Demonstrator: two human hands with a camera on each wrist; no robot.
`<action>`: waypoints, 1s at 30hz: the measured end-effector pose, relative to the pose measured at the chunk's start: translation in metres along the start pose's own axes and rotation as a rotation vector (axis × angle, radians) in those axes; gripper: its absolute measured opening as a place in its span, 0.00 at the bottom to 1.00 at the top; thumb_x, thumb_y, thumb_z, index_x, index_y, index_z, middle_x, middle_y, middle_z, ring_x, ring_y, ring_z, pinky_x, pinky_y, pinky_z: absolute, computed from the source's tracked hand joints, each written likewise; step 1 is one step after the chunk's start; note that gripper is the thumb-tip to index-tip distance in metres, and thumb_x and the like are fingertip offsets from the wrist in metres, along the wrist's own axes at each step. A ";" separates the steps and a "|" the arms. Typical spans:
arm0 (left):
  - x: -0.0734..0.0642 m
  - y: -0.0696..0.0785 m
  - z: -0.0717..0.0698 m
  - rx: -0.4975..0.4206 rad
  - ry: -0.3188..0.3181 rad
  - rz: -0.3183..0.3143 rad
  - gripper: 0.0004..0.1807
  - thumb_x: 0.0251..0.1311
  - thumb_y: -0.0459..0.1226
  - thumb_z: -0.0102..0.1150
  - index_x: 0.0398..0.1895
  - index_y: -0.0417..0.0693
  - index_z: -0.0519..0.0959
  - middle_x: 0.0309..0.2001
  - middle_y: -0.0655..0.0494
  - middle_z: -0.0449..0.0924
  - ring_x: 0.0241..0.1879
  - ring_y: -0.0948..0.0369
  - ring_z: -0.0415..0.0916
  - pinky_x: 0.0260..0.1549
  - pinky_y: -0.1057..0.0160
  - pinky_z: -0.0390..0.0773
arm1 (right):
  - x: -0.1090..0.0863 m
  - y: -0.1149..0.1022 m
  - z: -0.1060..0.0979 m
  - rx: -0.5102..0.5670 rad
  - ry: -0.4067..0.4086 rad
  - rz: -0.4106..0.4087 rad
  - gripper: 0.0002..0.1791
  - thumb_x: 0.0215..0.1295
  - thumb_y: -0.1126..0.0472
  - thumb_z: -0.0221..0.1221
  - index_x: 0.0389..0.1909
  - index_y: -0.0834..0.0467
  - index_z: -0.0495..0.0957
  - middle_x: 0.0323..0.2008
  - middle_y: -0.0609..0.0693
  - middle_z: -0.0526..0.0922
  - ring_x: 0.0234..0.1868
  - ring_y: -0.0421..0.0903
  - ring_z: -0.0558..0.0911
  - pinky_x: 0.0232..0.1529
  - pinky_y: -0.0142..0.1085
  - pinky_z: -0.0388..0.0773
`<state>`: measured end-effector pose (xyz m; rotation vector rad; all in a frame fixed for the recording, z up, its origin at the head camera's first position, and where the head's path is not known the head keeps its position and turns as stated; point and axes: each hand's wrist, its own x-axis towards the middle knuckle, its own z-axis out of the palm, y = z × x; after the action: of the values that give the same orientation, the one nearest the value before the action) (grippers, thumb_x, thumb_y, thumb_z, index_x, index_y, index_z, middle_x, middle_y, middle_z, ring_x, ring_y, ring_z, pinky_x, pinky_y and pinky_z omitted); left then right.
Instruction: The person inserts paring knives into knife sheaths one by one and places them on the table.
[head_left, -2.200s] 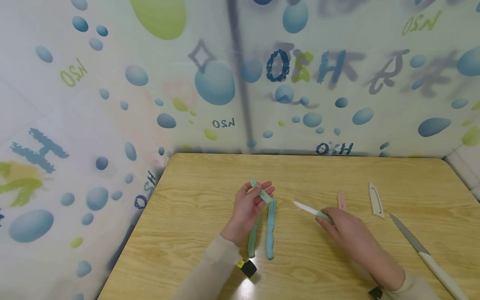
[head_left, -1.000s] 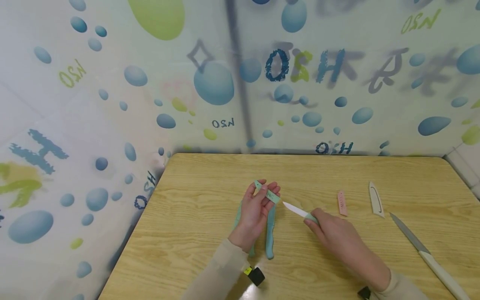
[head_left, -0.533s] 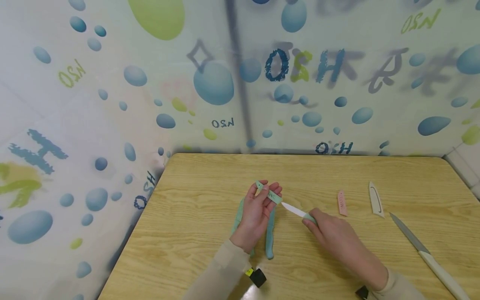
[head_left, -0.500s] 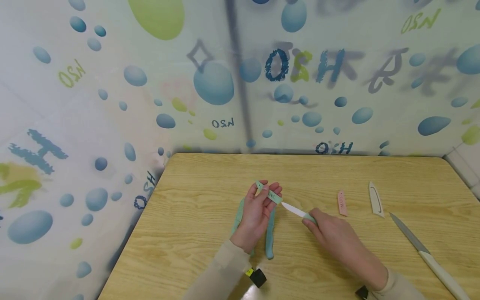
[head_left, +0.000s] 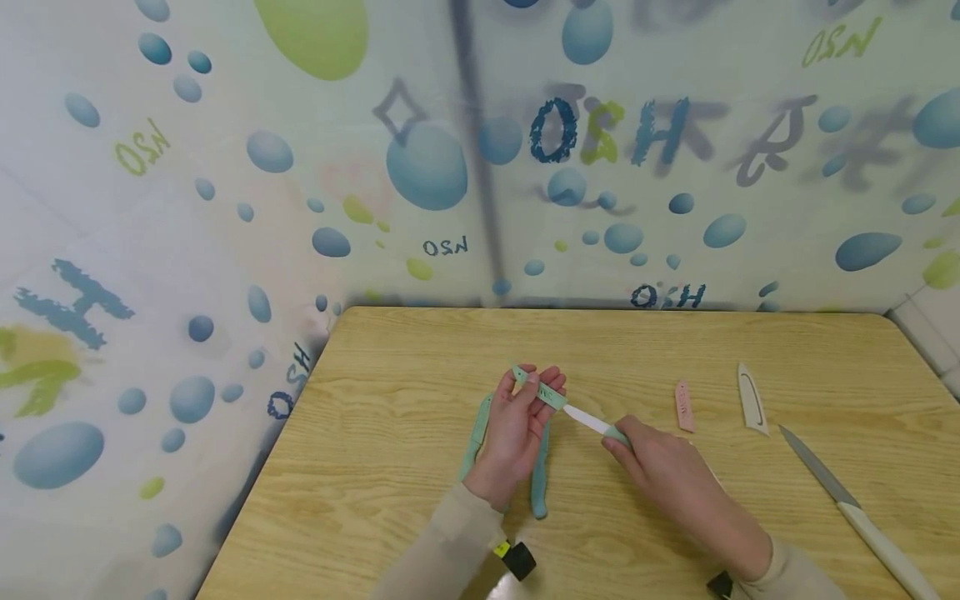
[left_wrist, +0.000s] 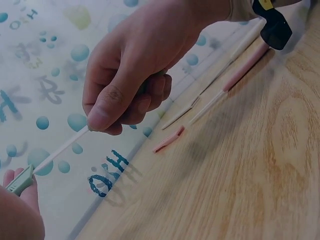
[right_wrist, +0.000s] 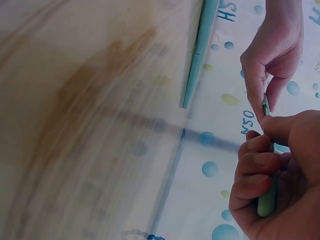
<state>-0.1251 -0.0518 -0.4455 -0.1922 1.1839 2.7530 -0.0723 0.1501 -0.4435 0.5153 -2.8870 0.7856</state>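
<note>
On the wooden table (head_left: 390, 433), the left hand (head_left: 513, 429) pinches a green blade sheath (head_left: 542, 389) between curled thumb and fingers, raised above two sheathed teal knives (head_left: 540, 475) lying beneath the hand. Just right of the sheath, the white blade of a small green-handled knife (head_left: 596, 425) has its tip at the sheath's mouth; the right hand (head_left: 663, 475) grips the handle with curled fingers. Further right of the sheath lie a pink sheath (head_left: 683, 406), a white sheath (head_left: 752, 398) and a large white-handled knife (head_left: 855, 508).

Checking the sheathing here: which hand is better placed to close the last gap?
Probably the right hand: it grips the knife, blade tip at the sheath mouth; the left hand pinches the sheath.
</note>
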 end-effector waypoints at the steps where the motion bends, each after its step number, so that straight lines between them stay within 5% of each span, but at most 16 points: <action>1: 0.000 0.000 0.000 -0.003 0.002 0.002 0.04 0.80 0.32 0.47 0.52 0.45 0.69 0.51 0.45 0.84 0.58 0.50 0.82 0.61 0.55 0.80 | 0.000 0.000 0.000 -0.002 0.001 0.000 0.09 0.74 0.57 0.63 0.36 0.53 0.74 0.18 0.39 0.61 0.16 0.35 0.59 0.14 0.30 0.57; 30: -0.006 -0.012 0.006 -0.009 0.053 0.089 0.07 0.80 0.33 0.50 0.54 0.41 0.68 0.52 0.41 0.84 0.55 0.50 0.84 0.59 0.55 0.81 | 0.002 -0.006 -0.001 -0.036 0.031 -0.002 0.10 0.73 0.57 0.65 0.35 0.54 0.74 0.19 0.40 0.62 0.16 0.35 0.60 0.14 0.30 0.59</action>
<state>-0.1172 -0.0396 -0.4494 -0.2190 1.2219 2.8475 -0.0722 0.1446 -0.4395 0.4978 -2.8661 0.7329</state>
